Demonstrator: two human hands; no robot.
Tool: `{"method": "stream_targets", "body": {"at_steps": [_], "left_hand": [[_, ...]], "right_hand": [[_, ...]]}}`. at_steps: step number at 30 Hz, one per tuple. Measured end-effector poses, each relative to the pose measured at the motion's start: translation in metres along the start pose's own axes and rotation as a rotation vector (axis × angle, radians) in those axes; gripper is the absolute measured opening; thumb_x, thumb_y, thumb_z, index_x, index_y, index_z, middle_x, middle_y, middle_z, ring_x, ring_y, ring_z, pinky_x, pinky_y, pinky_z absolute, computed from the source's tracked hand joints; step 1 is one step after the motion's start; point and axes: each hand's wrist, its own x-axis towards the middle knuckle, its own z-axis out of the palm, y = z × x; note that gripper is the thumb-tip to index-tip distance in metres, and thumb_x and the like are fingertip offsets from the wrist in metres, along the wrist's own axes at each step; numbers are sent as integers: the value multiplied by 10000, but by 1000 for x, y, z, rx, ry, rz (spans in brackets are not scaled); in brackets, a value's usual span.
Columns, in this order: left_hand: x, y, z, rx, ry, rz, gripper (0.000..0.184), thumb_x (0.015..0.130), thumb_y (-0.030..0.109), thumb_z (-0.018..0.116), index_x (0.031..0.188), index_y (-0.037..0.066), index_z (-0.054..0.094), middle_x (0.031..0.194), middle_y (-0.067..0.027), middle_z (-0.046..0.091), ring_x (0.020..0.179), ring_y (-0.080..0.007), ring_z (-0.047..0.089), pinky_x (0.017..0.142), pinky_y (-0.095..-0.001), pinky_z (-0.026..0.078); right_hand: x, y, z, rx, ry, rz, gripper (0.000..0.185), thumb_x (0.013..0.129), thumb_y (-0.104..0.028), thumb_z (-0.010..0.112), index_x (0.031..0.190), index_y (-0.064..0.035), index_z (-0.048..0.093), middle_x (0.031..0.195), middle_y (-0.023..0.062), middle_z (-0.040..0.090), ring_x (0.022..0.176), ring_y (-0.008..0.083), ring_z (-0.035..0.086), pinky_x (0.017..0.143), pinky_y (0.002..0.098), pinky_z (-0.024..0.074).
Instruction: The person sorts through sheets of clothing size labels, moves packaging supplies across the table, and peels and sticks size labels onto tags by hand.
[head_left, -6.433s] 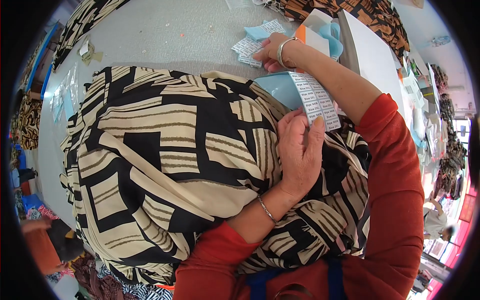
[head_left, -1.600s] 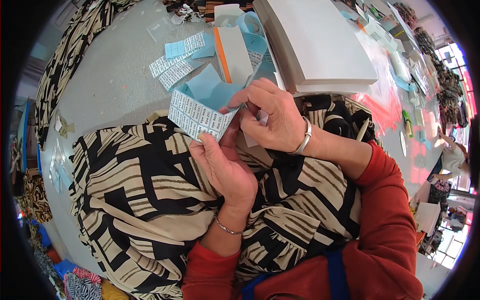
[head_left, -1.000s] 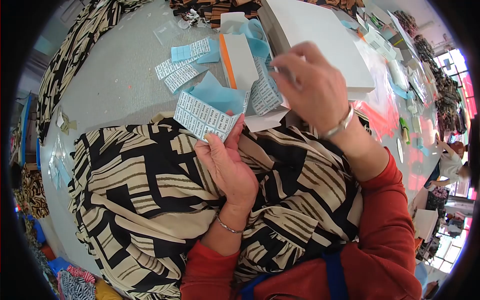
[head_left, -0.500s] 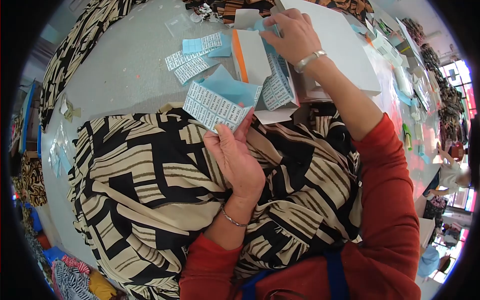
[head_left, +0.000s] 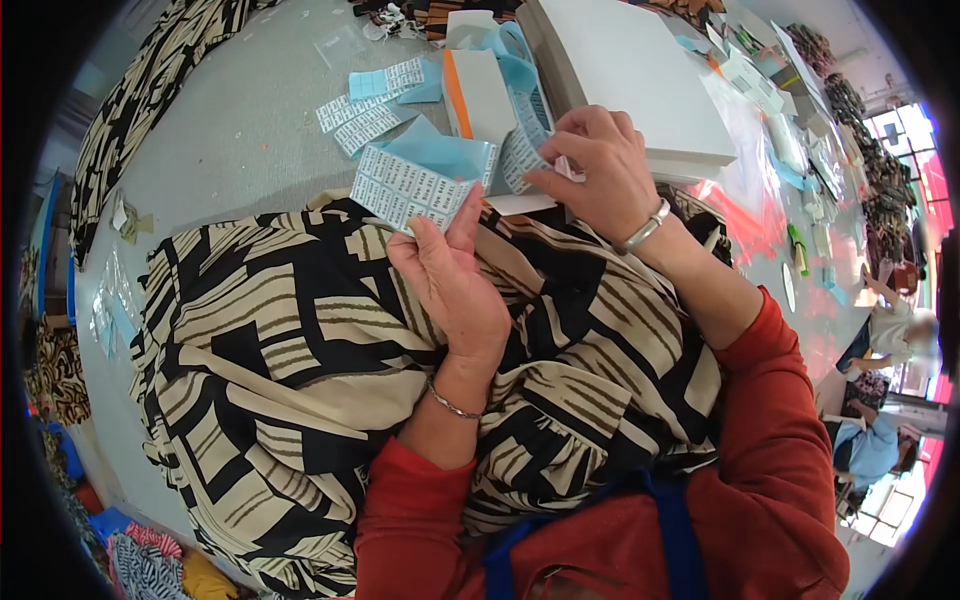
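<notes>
My left hand (head_left: pixel 452 280) pinches a sheet of printed labels (head_left: pixel 405 190) between thumb and fingers. The sheet has blue backing, folded over at its upper side. My right hand (head_left: pixel 605 172) is at a long strip of labels (head_left: pixel 522 155), its thumb and forefinger at the strip's edge; the exact contact is partly hidden. That strip runs along a small white box (head_left: pixel 485 88) with an orange edge. Beneath both hands lies a black and beige patterned garment (head_left: pixel 330 330), gathered over the table's near side.
More label sheets (head_left: pixel 368 125) lie on the grey table (head_left: pixel 230 130) left of the box. A large white box (head_left: pixel 640 75) stands at the right. Beyond it are plastic bags (head_left: pixel 745 200) and small cartons. Other people (head_left: pixel 870 445) are at the far right.
My right hand has come down and nearer from the small box's far end to the label strip's near end. My left hand still holds its label sheet. The view has shifted slightly.
</notes>
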Motion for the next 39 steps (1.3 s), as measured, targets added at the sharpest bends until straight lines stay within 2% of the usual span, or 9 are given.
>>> {"method": "stream_targets", "body": {"at_steps": [3,7,11,15,17,20,26,34,39], "left_hand": [[3,2,0,1,0,10,288,1007,259,359,1136,10,291,1219,-219,476,1113,-395,557,994,-460,424],[5,6,0,-8,5,4,246,1010,230,350,1090,7,282,1226,-235,447,1125,-385,541,1024,-460,414],[9,-2,-8,81,-117,185,231,1007,195,325,1106,-4,263,1223,-246,449,1138,-421,524,1018,-495,407],[-7,18,4,576,-553,491,260,987,183,407,1092,-54,389,1181,-246,512,1098,-284,537,994,-385,385],[-15,5,2,628,-642,358,245,962,155,447,1087,-52,488,1122,-229,550,1059,-273,513,942,-378,385],[-7,-3,4,909,-754,426,237,927,140,470,1064,-27,568,1120,-238,546,1120,-431,435,998,-475,297],[-3,-12,-12,954,-656,445,257,956,147,449,1084,-65,518,1099,-234,532,1026,-346,492,880,-381,380],[-10,-7,-17,837,-571,468,263,989,174,423,1088,-68,398,1034,-144,515,922,-180,487,846,-309,406],[-24,5,1,779,-497,487,244,994,178,430,1067,-53,394,1012,-133,520,891,-162,489,813,-285,417]], "right_hand": [[3,12,-8,288,2,57,231,717,-301,730,839,-110,684,921,106,585,882,302,535,803,399,437],[1,19,-76,1087,-135,630,247,857,-206,659,938,24,619,862,77,624,753,168,662,648,259,533],[-31,52,-81,1338,209,589,150,836,-87,653,881,17,554,871,94,624,762,189,669,669,283,569],[-73,52,-53,1233,245,623,225,812,39,610,1001,-4,496,879,91,624,759,160,662,662,259,562],[-93,49,-35,1054,260,501,350,778,55,601,1100,-27,491,858,87,636,725,144,653,607,264,534],[-105,40,-38,581,79,446,433,809,2,599,1218,-25,460,879,101,637,718,152,648,632,286,531],[-109,56,12,424,41,171,235,799,-114,558,1017,-39,603,860,194,634,821,363,612,733,443,491],[-78,111,-3,258,-659,255,223,817,-140,559,1010,-52,629,910,179,651,867,335,632,742,408,501],[-76,104,-3,-194,-422,45,207,760,-126,595,961,-114,644,1014,138,618,968,318,609,787,395,519]]}}
